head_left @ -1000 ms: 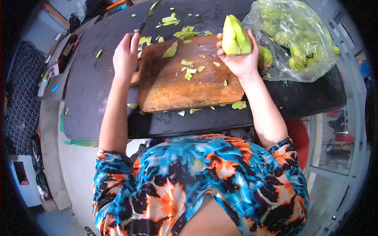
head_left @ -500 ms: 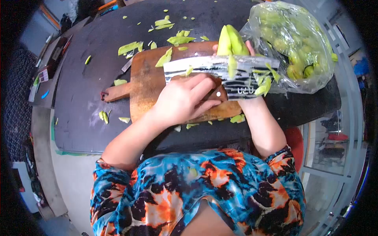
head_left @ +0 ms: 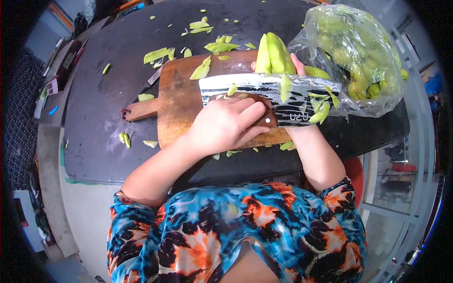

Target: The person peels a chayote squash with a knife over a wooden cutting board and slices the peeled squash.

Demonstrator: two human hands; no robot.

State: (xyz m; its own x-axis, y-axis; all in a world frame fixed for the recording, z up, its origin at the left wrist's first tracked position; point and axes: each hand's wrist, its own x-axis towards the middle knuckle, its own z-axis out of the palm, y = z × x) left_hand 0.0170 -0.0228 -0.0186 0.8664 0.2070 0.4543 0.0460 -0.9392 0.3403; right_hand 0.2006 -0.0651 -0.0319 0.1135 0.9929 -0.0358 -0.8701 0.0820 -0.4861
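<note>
Above the board (head_left: 179,106), we hold the knife (head_left: 285,109) in our left hand (head_left: 229,121), its fingers wrapped around the brown handle. The wide blade extends to the right, and several green peels (head_left: 321,112) lie on its face. Behind it, our right hand (head_left: 299,66) is mostly hidden; its thumb and a fingertip appear at the two sides of the fruit (head_left: 279,54), so it grasps this fruit, point upward. We cannot tell if the blade touches it. Near the right, the bag (head_left: 373,107) lies on the table (head_left: 99,137).
</note>
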